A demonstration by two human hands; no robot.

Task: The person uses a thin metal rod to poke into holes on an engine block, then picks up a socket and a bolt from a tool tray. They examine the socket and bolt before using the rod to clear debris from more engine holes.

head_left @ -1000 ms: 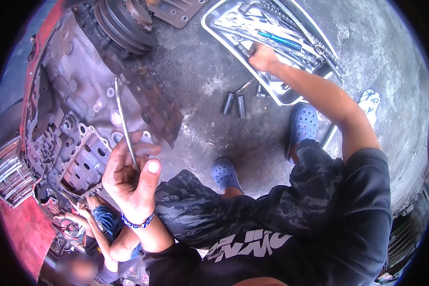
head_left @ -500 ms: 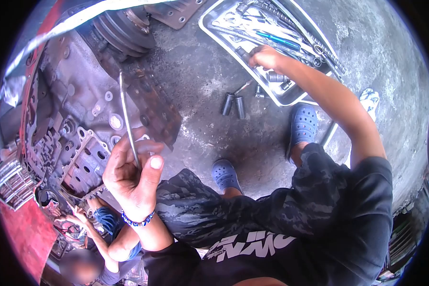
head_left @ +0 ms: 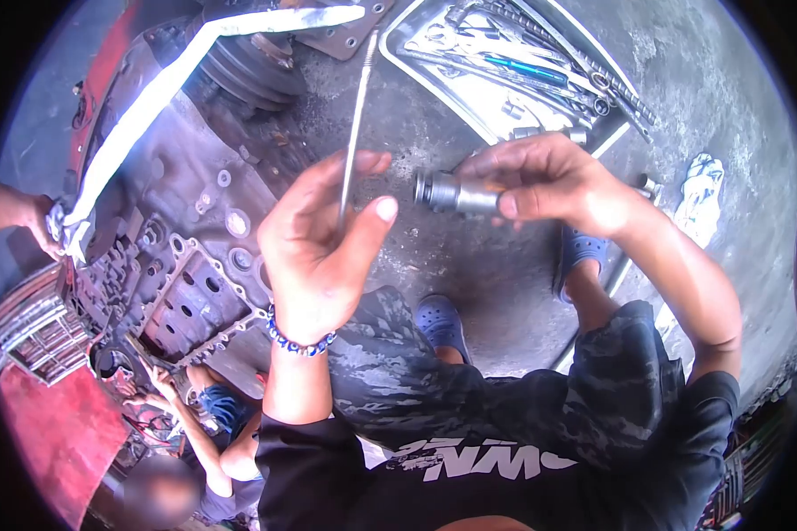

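Observation:
My left hand (head_left: 308,252) is closed around the lower end of a long, thin metal rod (head_left: 358,119), which points up past the fingers. My right hand (head_left: 553,186) grips a cylindrical metal socket (head_left: 456,193) between thumb and fingers. The socket lies sideways, its dark ringed end facing the left hand. A small gap separates the socket from the left fingertips, and the rod does not touch it. Behind the right hand stands a metal tray (head_left: 438,94) of wrenches and other tools, its near corner partly hidden by the hand.
An engine block (head_left: 190,305) with a grooved pulley (head_left: 250,75) fills the left. A long white strip (head_left: 142,146) crosses above it, with another person's hand (head_left: 34,217) at its lower end. A second person's arm (head_left: 199,442) is lower left. White cloth (head_left: 703,199) lies right.
My right hand has come from the tray toward my left hand, carrying the socket. The left hand with the rod has moved right and up. Another person's hand now shows at the left edge.

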